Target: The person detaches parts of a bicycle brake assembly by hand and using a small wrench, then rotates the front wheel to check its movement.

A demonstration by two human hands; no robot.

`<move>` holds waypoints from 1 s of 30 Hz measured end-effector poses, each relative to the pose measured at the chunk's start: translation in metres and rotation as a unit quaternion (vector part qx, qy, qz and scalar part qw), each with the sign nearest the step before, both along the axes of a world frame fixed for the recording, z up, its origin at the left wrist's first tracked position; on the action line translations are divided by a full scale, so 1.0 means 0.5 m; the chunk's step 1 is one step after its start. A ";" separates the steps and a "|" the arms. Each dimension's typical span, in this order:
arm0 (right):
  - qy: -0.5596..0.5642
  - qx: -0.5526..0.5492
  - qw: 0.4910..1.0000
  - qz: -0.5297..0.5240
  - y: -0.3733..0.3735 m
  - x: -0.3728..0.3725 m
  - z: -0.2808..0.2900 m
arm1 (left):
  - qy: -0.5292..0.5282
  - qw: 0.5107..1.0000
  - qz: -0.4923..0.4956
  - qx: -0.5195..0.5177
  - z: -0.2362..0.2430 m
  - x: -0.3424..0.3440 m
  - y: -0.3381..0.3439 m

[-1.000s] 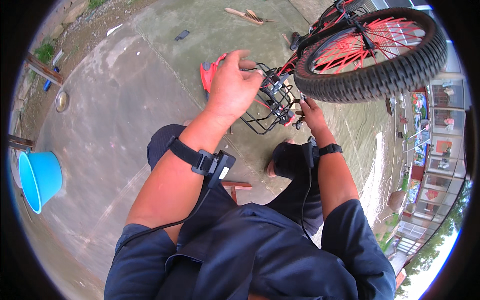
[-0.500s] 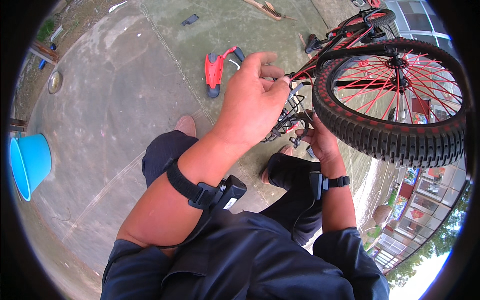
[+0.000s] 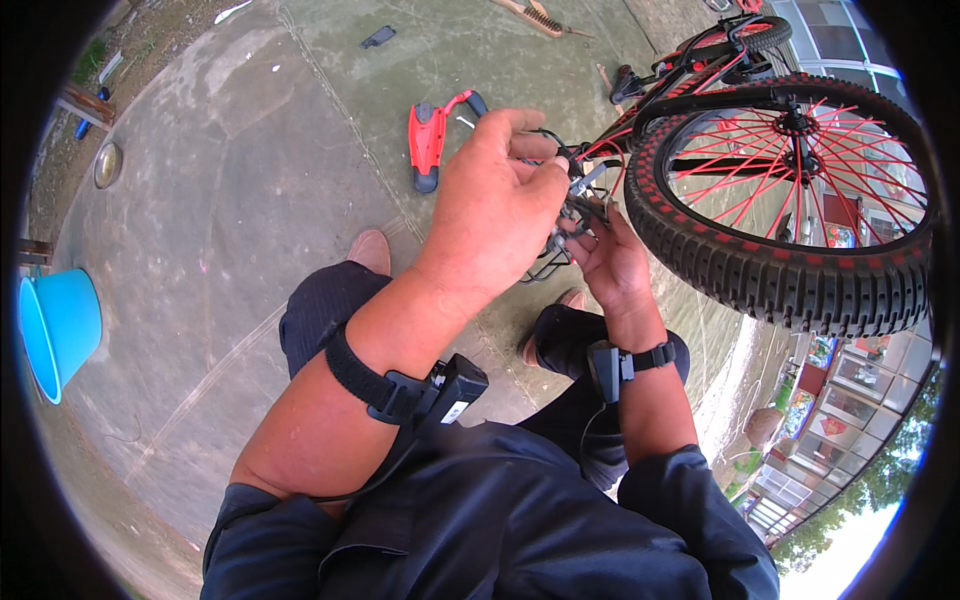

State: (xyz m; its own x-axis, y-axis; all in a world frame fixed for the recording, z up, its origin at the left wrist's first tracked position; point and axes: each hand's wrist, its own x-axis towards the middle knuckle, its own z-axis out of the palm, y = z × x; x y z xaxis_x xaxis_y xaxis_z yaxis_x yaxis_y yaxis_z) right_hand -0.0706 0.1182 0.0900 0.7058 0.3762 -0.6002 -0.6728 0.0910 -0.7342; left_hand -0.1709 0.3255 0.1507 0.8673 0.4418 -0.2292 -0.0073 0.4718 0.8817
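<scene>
A bicycle [image 3: 672,100] with red spokes and red cables lies close in front of my hands, its knobby front tyre [image 3: 740,275] filling the right side. My left hand [image 3: 500,205] is bent at the handlebar area, fingers curled and thumb pressed in; what they grip is mostly hidden behind the hand. Just to the right and lower, my right hand [image 3: 615,262] pinches a small black bicycle part [image 3: 592,207] among cables and wire-like black bars. Both hands are close together, left of the tyre. A silvery metal piece [image 3: 588,182] shows between them.
A red and black hand tool [image 3: 427,145] lies on the concrete beyond my left hand. Farther off are a wooden-handled wire brush [image 3: 535,15] and a small dark flat object [image 3: 378,37]. A blue bucket [image 3: 75,320] stands far left, near a round metal dish [image 3: 107,165].
My right hand has moved left and up toward my left hand, bringing the black part along. My left hand has shifted slightly left. The bicycle has barely moved.
</scene>
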 end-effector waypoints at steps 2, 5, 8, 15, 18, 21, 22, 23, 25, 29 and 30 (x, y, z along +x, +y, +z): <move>-0.006 0.007 1.000 -0.010 0.023 -0.003 -0.014 | 0.008 1.000 0.003 -0.016 0.010 -0.002 0.005; -0.013 -0.006 0.999 -0.029 0.043 -0.006 -0.035 | 0.006 1.000 0.007 0.016 -0.001 -0.002 0.000; -0.028 -0.038 0.997 -0.056 0.038 -0.012 -0.057 | -0.012 1.000 0.020 -0.008 0.003 -0.005 0.006; -0.072 -0.078 0.994 -0.014 0.028 -0.016 -0.048 | -0.029 0.995 0.064 -0.064 0.024 -0.032 0.034; -0.086 -0.102 0.991 -0.005 0.031 -0.014 -0.032 | -0.044 0.992 0.086 -0.081 0.031 -0.038 0.043; -0.096 -0.096 0.991 0.006 0.035 -0.010 -0.020 | -0.047 0.990 0.079 -0.106 0.045 -0.046 0.050; -0.100 -0.094 0.991 -0.004 0.033 -0.009 -0.024 | -0.048 0.990 0.077 -0.111 0.046 -0.048 0.050; -0.105 -0.091 0.990 -0.012 0.029 -0.007 -0.030 | -0.050 0.989 0.076 -0.115 0.045 -0.048 0.049; -0.117 -0.091 0.989 -0.017 0.028 -0.002 -0.036 | -0.056 0.990 0.082 -0.098 0.034 -0.045 0.045; -0.123 -0.087 0.988 -0.014 0.039 0.000 -0.031 | -0.046 0.992 0.080 -0.090 0.034 -0.046 0.045; -0.118 -0.082 0.990 -0.008 0.046 -0.002 -0.028 | -0.052 0.991 0.082 -0.094 0.033 -0.046 0.044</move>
